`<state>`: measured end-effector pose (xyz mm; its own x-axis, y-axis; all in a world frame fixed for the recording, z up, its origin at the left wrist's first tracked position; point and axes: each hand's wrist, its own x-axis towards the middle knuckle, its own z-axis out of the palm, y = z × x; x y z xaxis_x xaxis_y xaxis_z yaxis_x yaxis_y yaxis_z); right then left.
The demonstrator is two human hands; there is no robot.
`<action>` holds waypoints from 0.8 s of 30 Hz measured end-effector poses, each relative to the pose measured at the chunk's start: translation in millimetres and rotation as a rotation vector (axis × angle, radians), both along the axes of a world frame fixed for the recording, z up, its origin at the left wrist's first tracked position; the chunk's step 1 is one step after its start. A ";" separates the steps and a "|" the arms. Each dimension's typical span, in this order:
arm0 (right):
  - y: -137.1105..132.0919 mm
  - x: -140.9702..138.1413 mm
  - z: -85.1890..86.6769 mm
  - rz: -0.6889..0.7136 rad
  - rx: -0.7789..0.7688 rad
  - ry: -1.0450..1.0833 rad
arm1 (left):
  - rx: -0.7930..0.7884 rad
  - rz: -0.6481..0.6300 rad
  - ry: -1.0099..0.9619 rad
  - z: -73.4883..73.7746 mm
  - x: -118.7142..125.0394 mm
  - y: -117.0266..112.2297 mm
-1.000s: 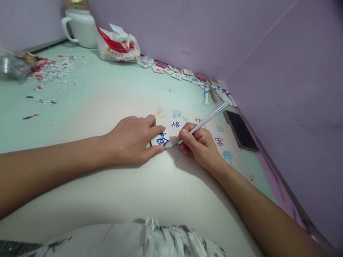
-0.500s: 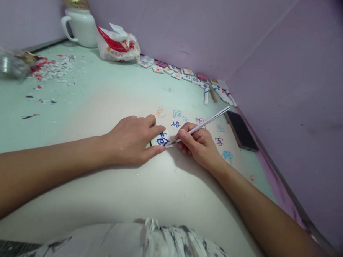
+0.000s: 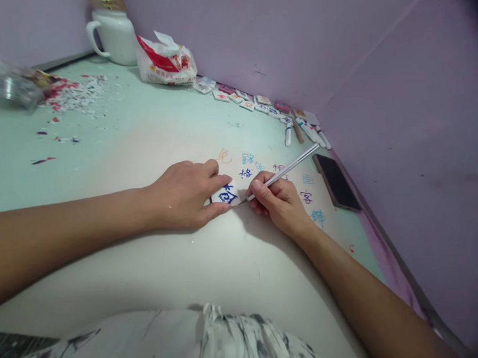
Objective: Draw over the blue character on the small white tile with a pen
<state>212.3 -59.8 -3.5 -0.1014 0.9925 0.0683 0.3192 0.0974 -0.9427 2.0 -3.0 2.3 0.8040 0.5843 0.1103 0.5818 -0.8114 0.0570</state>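
Note:
A small white block (image 3: 232, 189) with a blue handwritten character lies flat on the table. My left hand (image 3: 187, 195) holds it down, thumb along its near edge and index finger at its far edge. My right hand (image 3: 278, 201) grips a slim silver craft knife (image 3: 286, 171) like a pen, fingers closed round the lower handle. The knife's thin pointed tip is at the block's near right corner; whether it touches is too small to tell. Coloured characters (image 3: 245, 173) are written on the tabletop just beyond both hands.
A dark phone (image 3: 337, 182) lies right of my right hand. Along the wall are marked blocks (image 3: 247, 105) and several markers (image 3: 311, 132). Farther left stand a tissue pack (image 3: 167, 65), a white mug (image 3: 115, 38), white and red shavings (image 3: 82, 93) and a clear plastic bag (image 3: 9, 84).
The knife tip has shifted slightly right and nearer to me along the block's corner, and its handle has tilted a little. My left hand stays in place on the block.

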 end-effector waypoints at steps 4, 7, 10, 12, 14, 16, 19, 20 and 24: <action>0.4 0.1 -1.6 0.004 0.025 -0.023 | -0.003 0.006 0.005 0.3 -0.2 -0.4; 0.4 0.2 -2.3 0.009 0.034 -0.040 | -0.003 0.002 -0.001 -0.1 -0.6 -0.6; 0.1 0.3 -2.0 0.017 0.032 -0.065 | 0.000 -0.003 0.000 -0.5 -0.7 -0.4; 0.0 0.4 -1.8 0.024 0.028 -0.080 | 0.000 0.000 0.004 -0.3 -0.4 -0.3; 0.1 0.7 -1.9 0.031 0.030 -0.092 | -0.008 0.007 0.012 0.3 -0.2 -0.4; 0.2 1.0 -2.3 0.036 0.029 -0.100 | -0.017 0.012 0.021 1.1 0.0 -0.8; 0.6 1.3 -2.6 0.049 0.023 -0.100 | -0.018 0.010 0.023 2.3 0.0 -1.4; 0.6 1.4 -2.6 0.053 0.022 -0.101 | -0.016 0.006 0.022 2.7 -0.1 -1.5; 0.7 1.4 -2.0 0.051 0.023 -0.105 | -0.021 0.001 0.029 3.8 -0.1 -1.6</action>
